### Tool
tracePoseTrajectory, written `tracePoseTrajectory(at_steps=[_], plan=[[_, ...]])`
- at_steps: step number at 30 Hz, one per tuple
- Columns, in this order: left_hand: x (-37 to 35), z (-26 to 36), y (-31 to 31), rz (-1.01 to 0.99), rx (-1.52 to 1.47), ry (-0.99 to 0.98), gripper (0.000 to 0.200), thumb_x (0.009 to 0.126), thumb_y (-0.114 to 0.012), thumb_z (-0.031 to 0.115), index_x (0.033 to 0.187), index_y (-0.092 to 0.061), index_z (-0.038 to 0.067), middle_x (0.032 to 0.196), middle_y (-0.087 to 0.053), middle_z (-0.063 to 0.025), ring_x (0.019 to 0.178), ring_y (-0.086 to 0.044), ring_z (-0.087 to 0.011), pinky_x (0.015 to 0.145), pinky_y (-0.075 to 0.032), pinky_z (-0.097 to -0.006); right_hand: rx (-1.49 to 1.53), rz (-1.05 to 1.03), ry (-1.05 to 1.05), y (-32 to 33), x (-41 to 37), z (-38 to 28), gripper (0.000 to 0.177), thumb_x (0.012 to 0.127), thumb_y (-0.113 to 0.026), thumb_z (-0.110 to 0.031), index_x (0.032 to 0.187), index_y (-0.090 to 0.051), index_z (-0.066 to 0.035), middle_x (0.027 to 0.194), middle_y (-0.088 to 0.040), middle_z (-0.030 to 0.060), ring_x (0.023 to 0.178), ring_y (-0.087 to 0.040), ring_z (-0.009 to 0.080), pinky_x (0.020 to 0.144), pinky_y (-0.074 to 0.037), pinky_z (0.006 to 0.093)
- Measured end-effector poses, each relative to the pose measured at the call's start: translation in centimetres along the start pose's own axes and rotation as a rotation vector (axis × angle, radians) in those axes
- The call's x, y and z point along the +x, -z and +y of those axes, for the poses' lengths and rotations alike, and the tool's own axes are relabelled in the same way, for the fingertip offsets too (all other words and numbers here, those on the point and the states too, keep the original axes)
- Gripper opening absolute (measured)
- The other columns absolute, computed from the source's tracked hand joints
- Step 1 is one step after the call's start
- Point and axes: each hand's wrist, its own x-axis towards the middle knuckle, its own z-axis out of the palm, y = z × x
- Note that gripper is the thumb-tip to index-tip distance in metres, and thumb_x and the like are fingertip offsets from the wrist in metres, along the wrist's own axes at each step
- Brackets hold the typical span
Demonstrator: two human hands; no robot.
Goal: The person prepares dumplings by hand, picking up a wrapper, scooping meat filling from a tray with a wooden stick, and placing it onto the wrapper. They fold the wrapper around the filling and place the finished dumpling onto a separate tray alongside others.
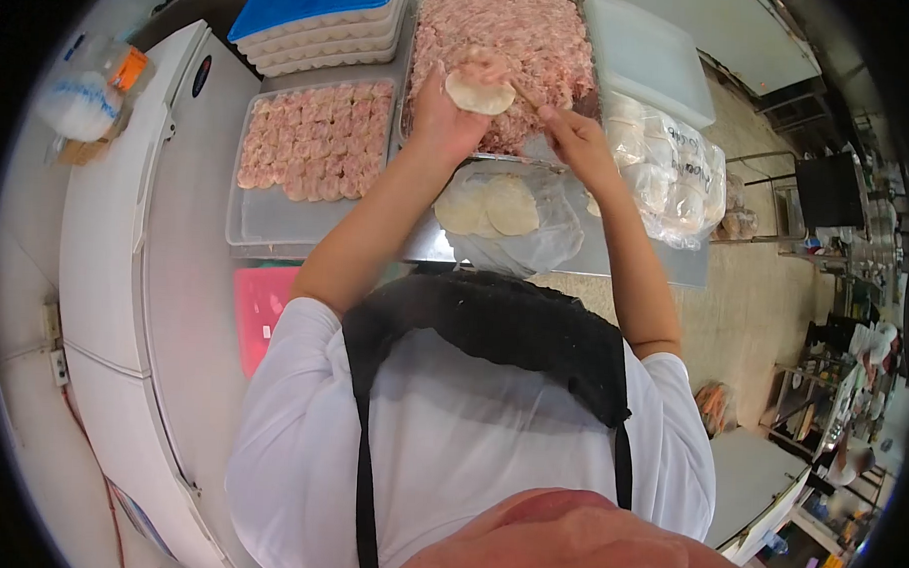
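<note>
My left hand (448, 121) is closed around a round, pale dough wrapper (480, 97) with some minced meat against its far side. In my right hand (580, 140) is a thin wooden stick (527, 95), its tip pointing toward the wrapper. Both hands are over the near part of a large tray filled with pink minced meat (504, 25). Closer to me, more round wrappers (510, 206) lie on a clear plastic bag (559, 233). Left of my left hand, rows of filled, open-topped dumplings (314, 139) sit in a shallow plastic tray (286, 223).
Stacked white trays with a blue lid (314, 7) stand at the back left. On the right are bagged wrapper stacks (664, 161) and a translucent container (651, 56). A white refrigerator (190, 255) flanks the left side. Below the table edge is a pink lid (261, 312).
</note>
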Motion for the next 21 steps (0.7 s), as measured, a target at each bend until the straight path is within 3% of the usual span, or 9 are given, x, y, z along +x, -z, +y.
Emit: tracePoseTrajectory(at_steps=[1, 2, 3, 4, 9, 10, 13, 16, 21], plan=[[0.2, 0.2, -0.8, 0.027, -0.03, 0.022, 0.055, 0.098, -0.025, 0.048, 0.115, -0.05, 0.002, 0.111, -0.056, -0.0145, 0.104, -0.056, -0.0285, 0.095, -0.045, -0.0435, -0.031, 0.057, 0.088, -1.3, -0.5, 0.1, 0.032, 0.092, -0.059, -0.031, 0.104, -0.066, -0.002, 0.073, -0.062, 0.0108, 0.067, -0.057, 0.0168, 0.065, -0.046, 0.0315], [0.6, 0.4, -0.8, 0.045, -0.019, 0.022, 0.058, 0.097, -0.027, 0.051, 0.121, -0.046, 0.001, 0.119, -0.052, -0.0156, 0.112, -0.051, -0.03, 0.099, -0.04, -0.0472, -0.062, 0.113, 0.177, -1.9, -0.9, 0.1, 0.032, 0.092, -0.059, -0.03, 0.105, -0.066, -0.002, 0.077, -0.064, 0.0128, 0.069, -0.059, 0.0184, 0.067, -0.046, 0.0321], [1.2, 0.6, -0.5, 0.065, -0.009, 0.021, 0.063, 0.096, -0.029, 0.054, 0.127, -0.042, 0.001, 0.128, -0.047, -0.0167, 0.12, -0.045, -0.0315, 0.103, -0.035, -0.0509, -0.17, 0.126, 0.218, -1.8, -1.3, 0.1, 0.032, 0.091, -0.059, -0.028, 0.109, -0.064, -0.003, 0.09, -0.065, 0.0194, 0.08, -0.063, 0.0287, 0.073, -0.048, 0.0348], [1.9, 0.8, 0.0, 0.083, 0.001, 0.016, 0.069, 0.094, -0.03, 0.057, 0.133, -0.039, 0.001, 0.137, -0.042, -0.0178, 0.128, -0.04, -0.033, 0.107, -0.03, -0.0547, -0.293, 0.092, 0.233, -1.0, -1.7, -0.4, 0.031, 0.091, -0.059, -0.027, 0.11, -0.064, -0.003, 0.09, -0.065, 0.0199, 0.081, -0.063, 0.0313, 0.073, -0.048, 0.0364], [3.3, 1.0, 2.7, 0.004, 0.042, -0.013, 0.078, 0.089, -0.035, 0.065, 0.139, -0.035, 0.005, 0.145, -0.033, -0.016, 0.136, -0.027, -0.0347, 0.111, -0.015, -0.0565, -0.854, 0.02, 0.219, 2.8, -4.4, -5.7, 0.031, 0.09, -0.057, -0.024, 0.113, -0.061, -0.004, 0.09, -0.062, 0.0209, 0.084, -0.061, 0.0393, 0.07, -0.05, 0.0447], [2.4, 1.0, 1.6, 0.006, 0.042, -0.024, 0.079, 0.088, -0.036, 0.065, 0.14, -0.034, 0.006, 0.146, -0.032, -0.0156, 0.137, -0.025, -0.0352, 0.112, -0.013, -0.0561, -0.826, 0.059, 0.275, 2.5, -4.3, -5.4, 0.028, 0.089, -0.058, -0.022, 0.111, -0.061, -0.005, 0.088, -0.061, 0.0199, 0.082, -0.061, 0.0382, 0.069, -0.049, 0.0444], [-0.8, 1.1, -3.3, 0.078, 0.183, -0.031, 0.081, 0.086, -0.04, 0.067, 0.139, -0.035, 0.006, 0.147, -0.029, -0.0159, 0.137, -0.023, -0.0369, 0.112, -0.014, -0.0558, -0.759, 0.109, 0.444, 1.9, -3.0, -3.5, 0.026, 0.089, -0.058, -0.018, 0.112, -0.061, -0.008, 0.085, -0.059, 0.0163, 0.079, -0.061, 0.0352, 0.066, -0.047, 0.0439], [0.2, 0.9, -2.5, 0.027, 0.194, -0.04, 0.08, 0.084, -0.046, 0.065, 0.136, -0.038, 0.005, 0.146, -0.031, -0.0153, 0.134, -0.028, -0.0372, 0.109, -0.021, -0.0561, -0.976, 0.053, 0.309, 5.1, -4.3, -7.6, 0.026, 0.088, -0.058, -0.017, 0.113, -0.06, -0.008, 0.084, -0.058, 0.0166, 0.077, -0.06, 0.0362, 0.065, -0.048, 0.0443], [1.3, -1.2, -3.8, 0.064, 0.063, -0.114, 0.07, 0.085, -0.053, 0.055, 0.132, -0.041, 0.003, 0.137, -0.039, -0.0178, 0.128, -0.034, -0.0368, 0.106, -0.028, -0.0545, -0.731, 0.071, 0.482, 4.8, -2.8, -4.3, 0.022, 0.089, -0.058, -0.018, 0.105, -0.063, -0.003, 0.086, -0.059, 0.0184, 0.08, -0.06, 0.0388, 0.067, -0.049, 0.0444]])
